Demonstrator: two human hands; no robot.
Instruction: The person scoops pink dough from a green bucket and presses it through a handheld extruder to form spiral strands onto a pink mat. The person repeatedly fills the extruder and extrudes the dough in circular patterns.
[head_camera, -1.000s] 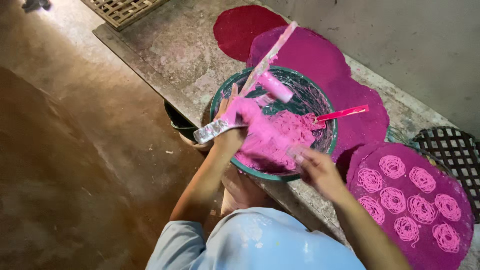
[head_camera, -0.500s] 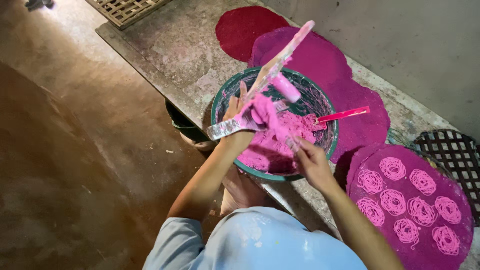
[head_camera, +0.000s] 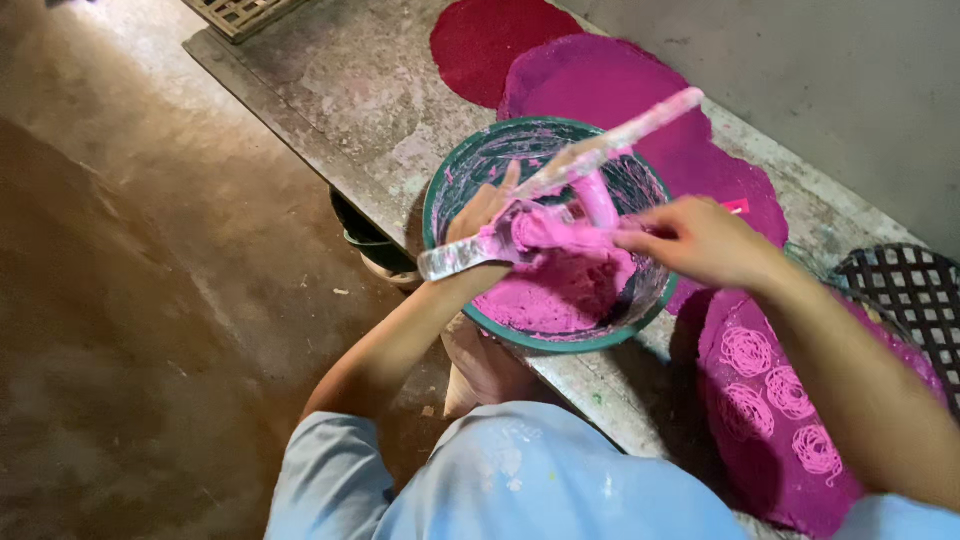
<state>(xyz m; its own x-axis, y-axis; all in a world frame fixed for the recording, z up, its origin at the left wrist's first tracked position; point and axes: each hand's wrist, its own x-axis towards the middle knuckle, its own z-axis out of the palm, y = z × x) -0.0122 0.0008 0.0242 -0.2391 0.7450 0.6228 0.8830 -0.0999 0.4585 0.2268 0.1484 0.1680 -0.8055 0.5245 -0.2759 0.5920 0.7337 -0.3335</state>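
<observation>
Head view, looking down: round green plastic basin (head_camera: 455, 185) w/ pink-smeared inner wall sits on a grey concrete slab (head_camera: 330, 95), holding a mass of bright pink dough (head_camera: 560, 290) piled toward the near side. Left hand (head_camera: 480, 215) is at the basin's left rim, fingers wrapped tight around a flat paste-coated metal scraper (head_camera: 450, 258) whose blade end sticks out left over the rim; a lump of the dough is pressed against that hand. A long pink-coated stick (head_camera: 630, 128) slants up and right from the hand area past the basin's far rim; can't tell if it's one piece w/ the scraper. Right hand (head_camera: 700, 240) reaches in from the right over the basin, fingers curled together and pinching at the dough near the middle; exact grip is hidden by the knuckles. Behind the basin lie a dark red round mat (head_camera: 490, 40) and a magenta round mat (head_camera: 610, 80). Right of the basin, another magenta mat (head_camera: 740, 430) carries pale pink coiled noodle nests (head_camera: 748, 350). A dark woven lattice tray (head_camera: 915, 290) is at far right.
</observation>
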